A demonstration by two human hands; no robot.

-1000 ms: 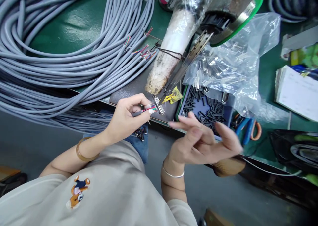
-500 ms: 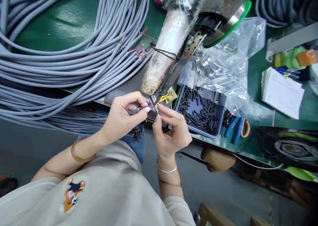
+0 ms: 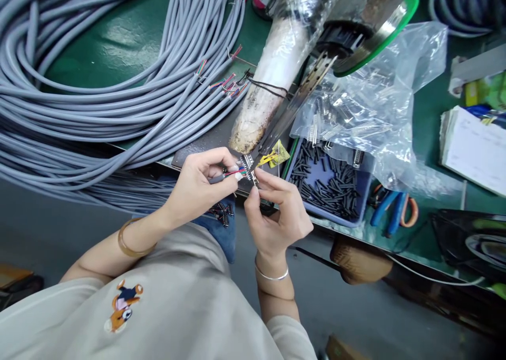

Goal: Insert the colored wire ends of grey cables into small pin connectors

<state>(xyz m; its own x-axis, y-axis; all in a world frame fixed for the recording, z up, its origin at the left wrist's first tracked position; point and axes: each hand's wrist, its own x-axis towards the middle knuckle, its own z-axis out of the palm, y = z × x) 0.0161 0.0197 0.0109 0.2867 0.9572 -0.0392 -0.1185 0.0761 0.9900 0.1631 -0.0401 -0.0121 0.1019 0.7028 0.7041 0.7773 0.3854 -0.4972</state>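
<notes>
My left hand (image 3: pixel 197 186) pinches the stripped end of a grey cable (image 3: pixel 216 180), whose thin coloured wires (image 3: pixel 232 173) fan out at the fingertips. Between thumb and fingers, my right hand (image 3: pixel 281 208) grips a small metal multi-pin connector (image 3: pixel 248 164) by its edge. The wire ends lie against the connector's row of pins; which pins they touch is too small to tell. From above, the dark tip of a mounted soldering iron (image 3: pixel 290 107) reaches down to the connector. Whether it makes contact is unclear.
Bundled grey cables (image 3: pixel 130 94) cover the left of the green bench. A blue tray (image 3: pixel 366 202) holds short black tubes, beside a plastic bag (image 3: pixel 379 107) of connectors. Pliers (image 3: pixel 389 210), a notepad (image 3: pixel 474 146), a wrapped white tube (image 3: pixel 269 70) and a green-rimmed solder spool (image 3: pixel 389 38) surround it.
The view has shifted slightly, so the bench things appear further right. Both hands keep their grips on the cable and the connector, with hardly any movement relative to the iron.
</notes>
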